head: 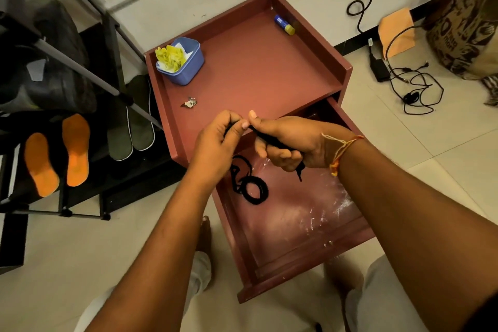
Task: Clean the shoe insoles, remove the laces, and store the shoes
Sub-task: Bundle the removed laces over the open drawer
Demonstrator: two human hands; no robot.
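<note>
The shoe rack (pixel 67 121) on the left carries two orange insoles (pixel 56 153) lying loose on a shelf beside grey shoes (pixel 132 127), so storing looks largely done. The maroon desk (pixel 242 67) has its drawer (pixel 291 213) pulled open, with one coiled black lace (pixel 252 183) inside. Above it, the left hand (pixel 218 143) and right hand (pixel 285 143) are both closed on a second black lace (pixel 269 139), apparently winding it; it should go into the drawer next.

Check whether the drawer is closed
No, the drawer is pulled open, with a coiled black lace lying inside it below both hands.
</note>
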